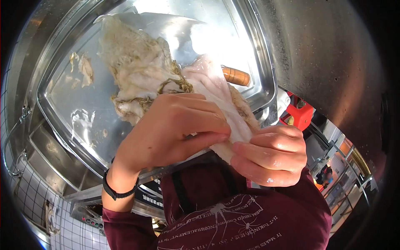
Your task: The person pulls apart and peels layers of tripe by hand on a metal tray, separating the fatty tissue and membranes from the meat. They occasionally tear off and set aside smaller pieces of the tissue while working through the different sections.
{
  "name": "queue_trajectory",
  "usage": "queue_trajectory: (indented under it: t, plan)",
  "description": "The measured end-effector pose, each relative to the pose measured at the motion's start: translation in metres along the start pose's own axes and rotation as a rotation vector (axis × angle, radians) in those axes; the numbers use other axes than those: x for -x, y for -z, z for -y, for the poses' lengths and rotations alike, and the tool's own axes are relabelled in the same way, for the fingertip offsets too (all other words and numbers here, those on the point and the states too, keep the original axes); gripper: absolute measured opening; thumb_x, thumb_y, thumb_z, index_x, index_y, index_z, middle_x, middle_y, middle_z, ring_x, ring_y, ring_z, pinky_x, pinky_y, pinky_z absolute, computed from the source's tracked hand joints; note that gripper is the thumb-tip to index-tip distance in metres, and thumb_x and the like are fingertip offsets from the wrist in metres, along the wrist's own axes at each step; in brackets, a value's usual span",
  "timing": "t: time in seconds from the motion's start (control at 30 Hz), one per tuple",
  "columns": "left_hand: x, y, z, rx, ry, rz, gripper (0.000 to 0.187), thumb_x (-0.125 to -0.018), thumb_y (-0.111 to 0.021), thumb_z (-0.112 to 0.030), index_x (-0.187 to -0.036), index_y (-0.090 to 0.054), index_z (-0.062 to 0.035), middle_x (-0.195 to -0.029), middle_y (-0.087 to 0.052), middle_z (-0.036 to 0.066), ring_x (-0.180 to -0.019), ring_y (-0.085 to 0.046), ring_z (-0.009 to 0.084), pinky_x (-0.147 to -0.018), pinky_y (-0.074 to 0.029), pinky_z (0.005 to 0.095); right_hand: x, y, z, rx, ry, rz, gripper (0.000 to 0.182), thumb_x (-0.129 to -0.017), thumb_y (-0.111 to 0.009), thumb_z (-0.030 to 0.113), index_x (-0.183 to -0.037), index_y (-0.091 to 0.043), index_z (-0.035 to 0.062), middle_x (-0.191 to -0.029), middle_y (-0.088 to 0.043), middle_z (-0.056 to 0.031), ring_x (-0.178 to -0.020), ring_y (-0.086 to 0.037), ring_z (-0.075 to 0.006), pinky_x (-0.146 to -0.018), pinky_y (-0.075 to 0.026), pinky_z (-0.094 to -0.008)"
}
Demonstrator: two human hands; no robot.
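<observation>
Dark red cloth makes the shirt [250, 221], and white words on it say "ENCOURAGEMENT" and "IT MAKES"; other words are hard to read. A black label [151, 196] under the tray has small white writing that I cannot read.

The left hand [179, 127] pinches the soft pink piece [218, 93] with its thumb and fingers close together. The right hand [271, 156] is curled up, its fingers pressed on the low end of the same piece. That piece runs from the shiny metal tray [93, 143] over its edge to both hands. It looks wet, smooth and floppy. Beside it in the tray lies a lumpy, wrinkly cream piece [141, 66] with brown edges, and a round brown wooden handle [236, 76].
</observation>
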State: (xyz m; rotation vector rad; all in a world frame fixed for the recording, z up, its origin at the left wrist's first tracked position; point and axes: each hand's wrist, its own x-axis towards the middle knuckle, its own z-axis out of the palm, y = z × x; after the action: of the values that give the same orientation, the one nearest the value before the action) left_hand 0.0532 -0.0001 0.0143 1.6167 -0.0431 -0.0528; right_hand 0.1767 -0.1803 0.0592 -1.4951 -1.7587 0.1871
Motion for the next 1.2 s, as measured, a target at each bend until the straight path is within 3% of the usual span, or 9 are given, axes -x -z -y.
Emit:
queue_trajectory:
  t: [0.3, 0.53, 0.63, 0.7, 0.9, 0.97, 1.0, 1.1, 1.2]
  plan:
    - [0.009, -0.025, -0.007, 0.423, 0.481, -0.481, 0.011, -0.090, -0.060, -0.008, -0.087, -0.063, 0.0016, -0.070, -0.062, 0.001, -0.062, -0.053, 0.0068, -0.056, -0.043, 0.0234, 0.001, 0.009, 0.004, 0.042, -0.028, 0.035, 0.014, -0.065, -0.069, 0.007, -0.079, -0.069, 0.0051, -0.084, -0.069, -0.0083, -0.056, -0.053, -0.0105, -0.048, -0.037, -0.0196]
    - [0.009, -0.030, 0.001, 0.604, 0.476, -0.446, 0.016, -0.094, -0.055, -0.015, -0.092, -0.059, 0.0002, -0.076, -0.062, 0.004, -0.059, -0.053, 0.0072, -0.050, -0.040, 0.0193, -0.002, 0.012, 0.007, 0.002, -0.043, 0.076, 0.014, -0.067, -0.066, 0.009, -0.080, -0.069, 0.0046, -0.084, -0.070, -0.0087, -0.056, -0.052, -0.0096, -0.048, -0.035, -0.0200]
    - [0.006, -0.032, 0.003, 0.626, 0.417, -0.529, 0.017, -0.095, -0.053, -0.017, -0.094, -0.058, -0.0010, -0.076, -0.060, 0.002, -0.060, -0.052, 0.0067, -0.051, -0.040, 0.0188, -0.001, 0.010, 0.009, 0.021, -0.028, 0.030, 0.012, -0.068, -0.066, 0.008, -0.080, -0.069, 0.0056, -0.084, -0.070, -0.0080, -0.056, -0.052, -0.0087, -0.048, -0.033, -0.0199]
    - [0.005, -0.020, 0.014, 0.549, 0.522, -0.811, 0.019, -0.097, -0.051, -0.018, -0.091, -0.059, -0.0013, -0.071, -0.056, 0.000, -0.059, -0.048, 0.0056, -0.053, -0.041, 0.0209, 0.000, 0.008, 0.017, 0.002, -0.052, 0.029, 0.011, -0.069, -0.065, 0.007, -0.079, -0.070, 0.0076, -0.082, -0.070, -0.0059, -0.055, -0.050, -0.0070, -0.046, -0.028, -0.0183]
    - [0.024, -0.017, 0.013, 0.433, 0.480, -0.483, 0.013, -0.093, -0.054, -0.016, -0.096, -0.059, -0.0040, -0.069, -0.053, -0.001, -0.059, -0.046, 0.0081, -0.054, -0.037, 0.0215, 0.001, -0.001, 0.012, -0.014, -0.023, 0.013, 0.012, -0.068, -0.064, 0.006, -0.078, -0.072, 0.0077, -0.081, -0.070, -0.0059, -0.053, -0.050, -0.0061, -0.043, -0.028, -0.0177]
    - [0.021, -0.020, 0.007, 0.218, 0.227, -0.259, 0.016, -0.090, -0.057, -0.015, -0.100, -0.060, -0.0037, -0.070, -0.054, 0.003, -0.060, -0.048, 0.0135, -0.056, -0.038, 0.0237, 0.001, -0.003, 0.011, -0.029, -0.022, -0.012, 0.012, -0.068, -0.064, 0.007, -0.078, -0.071, 0.0073, -0.081, -0.070, -0.0063, -0.052, -0.049, -0.0062, -0.042, -0.028, -0.0173]
    - [0.020, -0.010, -0.001, 0.233, 0.376, -0.128, 0.020, -0.083, -0.061, -0.020, -0.093, -0.065, -0.0028, -0.077, -0.060, 0.005, -0.067, -0.054, 0.0132, -0.062, -0.042, 0.0296, 0.000, -0.003, 0.010, -0.029, -0.022, -0.009, 0.012, -0.068, -0.064, 0.007, -0.078, -0.071, 0.0073, -0.081, -0.070, -0.0063, -0.052, -0.049, -0.0062, -0.042, -0.028, -0.0173]
    - [0.014, -0.016, 0.009, 0.184, 0.164, -0.123, 0.016, -0.076, -0.068, -0.016, -0.089, -0.068, -0.0054, -0.073, -0.061, 0.005, -0.066, -0.057, 0.0157, -0.059, -0.041, 0.0296, 0.001, 0.002, 0.009, -0.032, -0.039, -0.011, 0.013, -0.068, -0.064, 0.007, -0.078, -0.071, 0.0071, -0.081, -0.070, -0.0066, -0.051, -0.048, -0.0060, -0.043, -0.029, -0.0167]
    - [0.013, -0.015, 0.008, 0.092, 0.197, -0.104, 0.017, -0.069, -0.074, -0.012, -0.085, -0.069, -0.0070, -0.066, -0.060, 0.004, -0.061, -0.057, 0.0200, -0.056, -0.040, 0.0299, 0.000, 0.001, 0.010, -0.031, -0.048, 0.028, 0.013, -0.067, -0.064, 0.007, -0.078, -0.071, 0.0068, -0.081, -0.070, -0.0065, -0.052, -0.048, -0.0057, -0.042, -0.029, -0.0166]
